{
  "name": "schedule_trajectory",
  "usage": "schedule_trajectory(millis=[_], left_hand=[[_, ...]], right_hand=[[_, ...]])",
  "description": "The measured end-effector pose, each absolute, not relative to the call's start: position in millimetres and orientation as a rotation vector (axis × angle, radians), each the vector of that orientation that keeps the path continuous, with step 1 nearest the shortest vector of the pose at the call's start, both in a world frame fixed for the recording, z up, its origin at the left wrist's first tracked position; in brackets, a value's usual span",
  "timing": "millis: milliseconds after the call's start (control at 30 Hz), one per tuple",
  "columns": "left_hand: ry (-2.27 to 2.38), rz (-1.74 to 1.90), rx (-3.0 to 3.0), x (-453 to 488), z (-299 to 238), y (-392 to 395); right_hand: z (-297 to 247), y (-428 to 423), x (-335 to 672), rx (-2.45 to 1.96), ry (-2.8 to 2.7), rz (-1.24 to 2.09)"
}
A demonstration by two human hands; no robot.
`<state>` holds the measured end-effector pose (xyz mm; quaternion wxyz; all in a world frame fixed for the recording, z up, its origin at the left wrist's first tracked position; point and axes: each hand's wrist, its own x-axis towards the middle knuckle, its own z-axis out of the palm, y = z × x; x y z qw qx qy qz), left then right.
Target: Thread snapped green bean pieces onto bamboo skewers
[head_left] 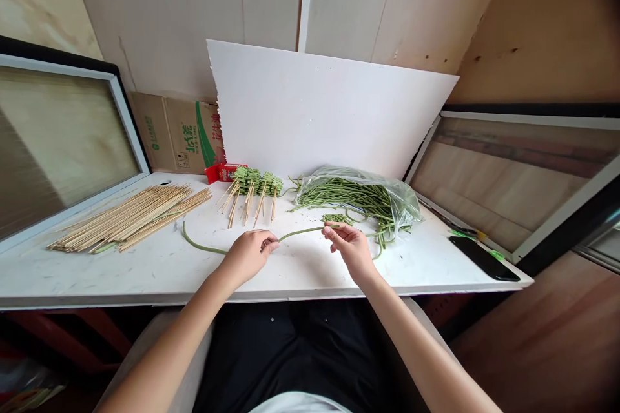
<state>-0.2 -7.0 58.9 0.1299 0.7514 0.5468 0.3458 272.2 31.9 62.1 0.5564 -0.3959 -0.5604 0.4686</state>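
Over the white table [145, 271] my two hands hold one long green bean [300, 231] between them. My left hand [249, 251] pinches the bean near its middle; the free end trails left in a curve across the table. My right hand [349, 245] pinches the other end, close to a small coiled piece of bean [338, 218]. Behind my hands lie several skewers with coiled beans on them [252, 184]. A clear plastic bag of long beans [363, 197] sits just beyond my right hand.
A pile of bare bamboo skewers [128, 216] lies at the left. A red packet [225, 172] and a cardboard box [179, 135] stand at the back. A black phone [484, 258] rests near the table's right corner. A white board [329, 110] leans against the wall.
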Motion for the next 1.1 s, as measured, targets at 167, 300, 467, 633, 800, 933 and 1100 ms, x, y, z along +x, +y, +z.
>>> schedule_trajectory(millis=[167,300,467,633,800,933,1100], left_hand=[[1.443,1.143,2.07,17,60,-14],[1.302,1.225,1.985,34,65,-21],[1.174,1.246,1.892,47,66,-27],[1.143,1.326,1.874,51,64,-28],[1.185,1.415,1.858,51,63,-27],[1.185,1.453,1.863,50,62,-27],[1.224,1.432,1.855,48,62,-28]], right_hand=[[60,21,260,-0.911,-1.49,0.978],[65,8,253,-0.827,-1.65,0.865],[68,0,251,-0.791,-1.763,0.791],[68,-4,249,-0.776,-1.766,0.773],[70,-8,248,-0.765,-1.729,0.786],[72,-11,247,-0.77,-1.717,0.787],[73,-13,247,-0.787,-1.684,0.798]])
